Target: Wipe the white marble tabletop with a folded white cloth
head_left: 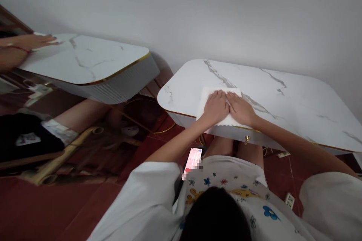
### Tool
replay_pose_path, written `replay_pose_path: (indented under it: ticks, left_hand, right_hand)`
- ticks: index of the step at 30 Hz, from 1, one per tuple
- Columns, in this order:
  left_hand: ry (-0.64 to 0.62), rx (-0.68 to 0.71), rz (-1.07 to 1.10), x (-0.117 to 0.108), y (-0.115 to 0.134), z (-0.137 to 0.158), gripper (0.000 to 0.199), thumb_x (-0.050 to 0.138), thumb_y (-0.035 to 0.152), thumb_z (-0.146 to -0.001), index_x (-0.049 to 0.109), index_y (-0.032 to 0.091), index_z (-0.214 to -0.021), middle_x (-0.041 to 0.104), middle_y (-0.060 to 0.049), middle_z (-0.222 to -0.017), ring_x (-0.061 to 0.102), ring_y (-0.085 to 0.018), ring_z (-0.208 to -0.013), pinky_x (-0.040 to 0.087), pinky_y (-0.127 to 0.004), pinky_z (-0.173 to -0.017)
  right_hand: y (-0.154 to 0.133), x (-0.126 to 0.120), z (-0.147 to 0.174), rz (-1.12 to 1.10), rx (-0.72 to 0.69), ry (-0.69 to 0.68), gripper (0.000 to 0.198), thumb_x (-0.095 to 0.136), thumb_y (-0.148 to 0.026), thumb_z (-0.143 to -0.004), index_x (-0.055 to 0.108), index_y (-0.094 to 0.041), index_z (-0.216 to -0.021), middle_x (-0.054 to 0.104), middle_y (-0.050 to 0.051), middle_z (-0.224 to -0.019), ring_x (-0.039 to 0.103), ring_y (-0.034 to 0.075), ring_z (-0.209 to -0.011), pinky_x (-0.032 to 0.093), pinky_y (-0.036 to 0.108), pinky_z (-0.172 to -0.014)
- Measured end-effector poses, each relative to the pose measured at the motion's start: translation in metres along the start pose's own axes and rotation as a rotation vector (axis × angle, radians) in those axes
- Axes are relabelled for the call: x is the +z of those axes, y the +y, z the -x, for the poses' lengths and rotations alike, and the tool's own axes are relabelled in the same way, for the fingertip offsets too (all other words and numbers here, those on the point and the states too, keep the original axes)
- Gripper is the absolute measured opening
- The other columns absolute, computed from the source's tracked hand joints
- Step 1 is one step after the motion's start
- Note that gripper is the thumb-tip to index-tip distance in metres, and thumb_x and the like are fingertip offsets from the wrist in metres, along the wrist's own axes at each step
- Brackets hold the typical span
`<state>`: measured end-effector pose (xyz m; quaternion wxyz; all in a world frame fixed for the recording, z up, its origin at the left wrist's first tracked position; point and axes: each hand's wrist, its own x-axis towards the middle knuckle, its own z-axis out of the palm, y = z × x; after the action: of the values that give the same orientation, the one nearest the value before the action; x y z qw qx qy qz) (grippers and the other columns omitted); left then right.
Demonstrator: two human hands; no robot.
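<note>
My left hand [216,104] lies flat on a white paper towel or cloth [226,120], fingers stretched out and pointing away from me. Close beside it, touching it, my right hand [241,109] presses on the same white sheet with its fingers extended. The sheet is spread on a white marble-patterned table [296,109], over the front edge toward the left end. Its exact material I cannot make out. Below the hands, a small gold knob [247,139] sticks out from the table's drawer front.
Left of me, another person's hand [42,40] rests on a second marble-patterned table [98,58]. A lit phone [192,162] is beside my lap. A bamboo chair [62,158] stands on the red floor, and a power strip [289,200] is at the lower right. The wall rises behind both tables.
</note>
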<state>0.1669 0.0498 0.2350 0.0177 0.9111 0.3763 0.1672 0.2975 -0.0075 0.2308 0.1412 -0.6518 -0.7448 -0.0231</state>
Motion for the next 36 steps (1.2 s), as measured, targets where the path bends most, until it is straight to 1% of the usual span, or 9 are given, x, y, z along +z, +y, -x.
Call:
replay_pose_path:
  ticks: [4, 10, 15, 19, 23, 26, 30, 33, 36]
  left_hand:
    - [0.028, 0.102, 0.031, 0.015, 0.001, -0.049, 0.045, 0.033, 0.020, -0.089, 0.053, 0.007, -0.127, 0.056, -0.018, -0.133, 0.047, -0.028, -0.128, 0.034, -0.042, -0.108]
    - [0.032, 0.144, 0.042, 0.029, -0.024, -0.126, 0.036, 0.034, 0.017, -0.089, 0.059, 0.007, -0.113, 0.062, -0.017, -0.117, 0.055, -0.027, -0.114, 0.041, -0.040, -0.100]
    - [0.046, 0.133, 0.027, 0.042, -0.046, -0.176, 0.036, 0.032, 0.016, -0.089, 0.059, 0.011, -0.113, 0.063, -0.016, -0.118, 0.055, -0.027, -0.112, 0.042, -0.041, -0.099]
    - [0.037, 0.135, -0.004, 0.055, -0.064, -0.214, 0.037, 0.031, 0.016, -0.089, 0.059, 0.011, -0.114, 0.063, -0.015, -0.119, 0.056, -0.026, -0.112, 0.042, -0.040, -0.098]
    - [0.035, 0.133, -0.011, 0.064, -0.073, -0.245, 0.037, 0.031, 0.017, -0.090, 0.058, 0.013, -0.115, 0.063, -0.015, -0.120, 0.056, -0.025, -0.113, 0.042, -0.039, -0.098]
    - [0.020, 0.155, -0.008, 0.069, -0.067, -0.264, 0.036, 0.031, 0.018, -0.092, 0.059, 0.012, -0.113, 0.063, -0.016, -0.118, 0.058, -0.025, -0.111, 0.043, -0.038, -0.098]
    - [0.009, 0.241, -0.008, 0.077, -0.046, -0.278, 0.038, 0.029, 0.018, -0.092, 0.059, 0.011, -0.115, 0.063, -0.016, -0.118, 0.057, -0.026, -0.112, 0.042, -0.040, -0.098]
    - [0.012, 0.328, -0.018, 0.081, -0.028, -0.275, 0.041, 0.029, 0.017, -0.091, 0.056, 0.010, -0.122, 0.061, -0.016, -0.125, 0.054, -0.026, -0.117, 0.040, -0.040, -0.102]
    - [0.002, 0.403, -0.033, 0.079, -0.015, -0.258, 0.046, 0.030, 0.016, -0.091, 0.052, 0.005, -0.129, 0.055, -0.017, -0.134, 0.050, -0.025, -0.125, 0.036, -0.038, -0.107]
  right_hand:
    - [0.041, 0.002, -0.023, 0.037, 0.052, 0.000, 0.055, 0.023, -0.026, -0.095, 0.036, -0.008, -0.145, 0.038, 0.012, -0.151, 0.032, 0.023, -0.141, 0.026, 0.043, -0.117]
    - [0.080, 0.005, -0.085, 0.038, 0.117, 0.005, 0.054, 0.021, -0.025, -0.096, 0.036, -0.007, -0.145, 0.038, 0.013, -0.151, 0.033, 0.022, -0.140, 0.027, 0.041, -0.115]
    - [0.102, 0.009, -0.130, 0.043, 0.151, 0.007, 0.053, 0.023, -0.023, -0.096, 0.036, -0.006, -0.144, 0.038, 0.013, -0.151, 0.032, 0.022, -0.141, 0.027, 0.039, -0.115]
    - [0.123, 0.018, -0.165, 0.032, 0.152, 0.044, 0.052, 0.023, -0.023, -0.095, 0.038, -0.009, -0.143, 0.040, 0.012, -0.150, 0.035, 0.023, -0.139, 0.029, 0.041, -0.113]
    - [0.143, 0.024, -0.190, 0.057, 0.146, 0.083, 0.051, 0.023, -0.020, -0.095, 0.041, -0.006, -0.141, 0.044, 0.014, -0.148, 0.037, 0.021, -0.137, 0.030, 0.038, -0.112]
    - [0.158, 0.022, -0.194, 0.066, 0.170, 0.100, 0.051, 0.023, -0.021, -0.095, 0.042, -0.006, -0.140, 0.046, 0.014, -0.145, 0.041, 0.022, -0.134, 0.033, 0.037, -0.109]
    - [0.175, 0.016, -0.179, 0.092, 0.244, 0.116, 0.052, 0.023, -0.021, -0.095, 0.042, -0.005, -0.139, 0.047, 0.016, -0.145, 0.042, 0.024, -0.133, 0.034, 0.041, -0.108]
    - [0.179, 0.012, -0.157, 0.127, 0.293, 0.120, 0.053, 0.024, -0.021, -0.093, 0.040, -0.003, -0.141, 0.043, 0.018, -0.147, 0.039, 0.026, -0.136, 0.031, 0.043, -0.110]
    - [0.169, 0.009, -0.131, 0.157, 0.312, 0.122, 0.054, 0.024, -0.020, -0.093, 0.040, 0.000, -0.141, 0.042, 0.019, -0.147, 0.038, 0.027, -0.136, 0.031, 0.044, -0.111]
